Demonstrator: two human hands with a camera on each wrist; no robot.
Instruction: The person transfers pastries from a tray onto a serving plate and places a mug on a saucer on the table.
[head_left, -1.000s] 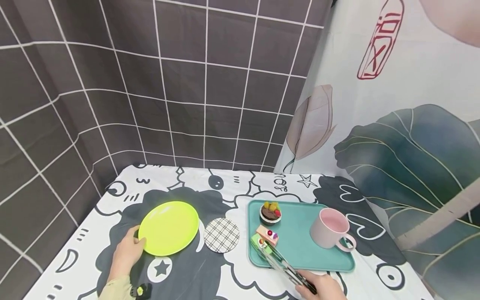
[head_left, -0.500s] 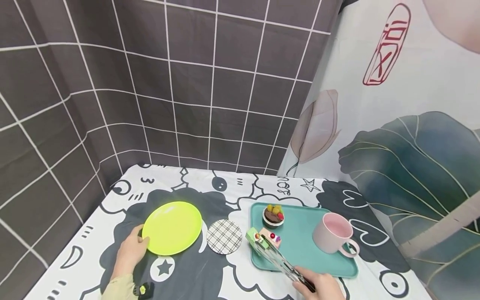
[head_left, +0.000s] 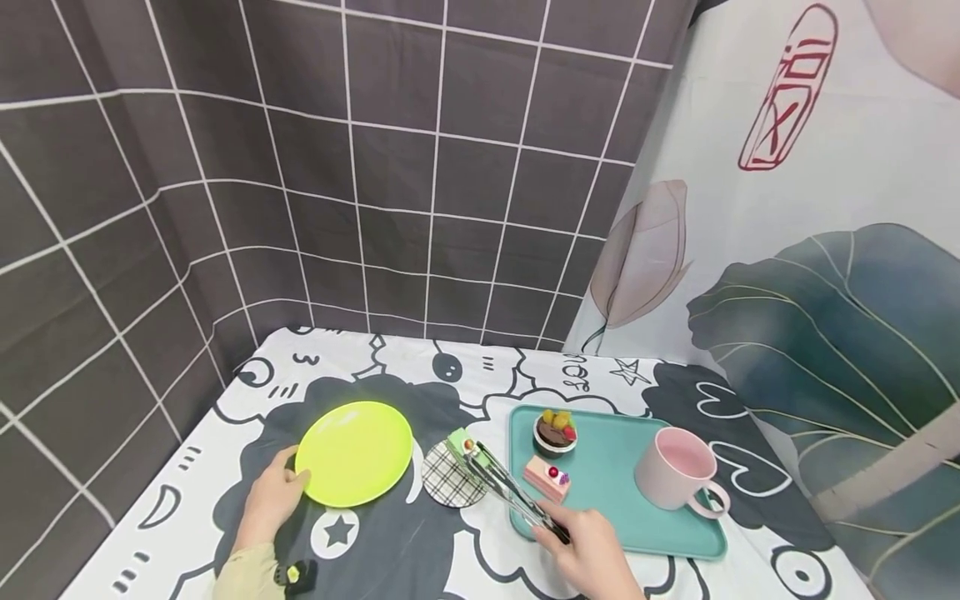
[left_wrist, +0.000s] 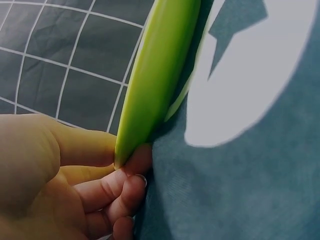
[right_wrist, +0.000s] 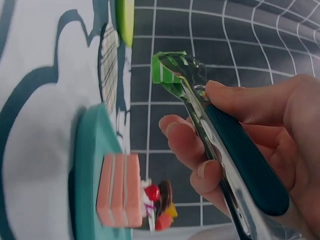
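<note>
My left hand (head_left: 275,493) pinches the near left rim of a yellow-green plate (head_left: 354,454). In the left wrist view the thumb is above the plate's edge (left_wrist: 160,75) and curled fingers are below it. My right hand (head_left: 587,546) grips metal tongs (head_left: 517,492) with dark handle grips. Between the tips of the tongs is a small green cake slice (head_left: 459,442), raised over a round plaid coaster (head_left: 450,481). The right wrist view shows the green cake slice (right_wrist: 167,70) well above the cloth.
A teal tray (head_left: 611,500) on the right bears a pink cake slice (head_left: 547,477), a chocolate cupcake with fruit (head_left: 555,435) and a pink mug (head_left: 675,468). A black-and-white patterned cloth (head_left: 480,367) covers the table. Dark gridded curtain (head_left: 390,208) hangs behind.
The green cake slice has been lifted off the tray with the tongs and carried left over the coaster. My left hand stays at the plate's rim. The head view has shifted slightly.
</note>
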